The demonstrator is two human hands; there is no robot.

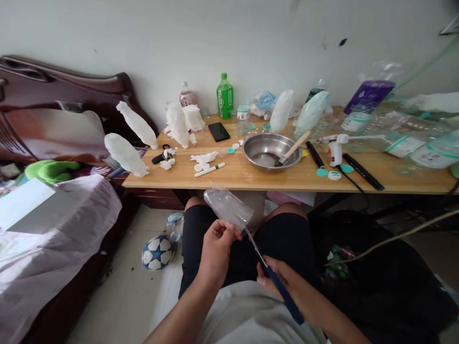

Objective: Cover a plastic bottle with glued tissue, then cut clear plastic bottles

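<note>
Over my lap, my left hand (219,241) pinches the edge of a clear cut plastic bottle (226,205) between thumb and fingers. The bottle lies tilted, its far end pointing up and left. My right hand (281,277) is closed around the dark blue handle of a pair of scissors (285,296). Their metal blades reach up to the near rim of the bottle, just right of my left fingers. Whether the blades have plastic between them I cannot make out.
On the wooden table (168,179) stand a steel bowl (263,143) with a brush (294,147), a glue gun (336,149), a phone (218,132), a marker (210,169) and several white-covered bottle shapes (127,154). A ball (158,252) sits on the floor, beside a bed (64,239).
</note>
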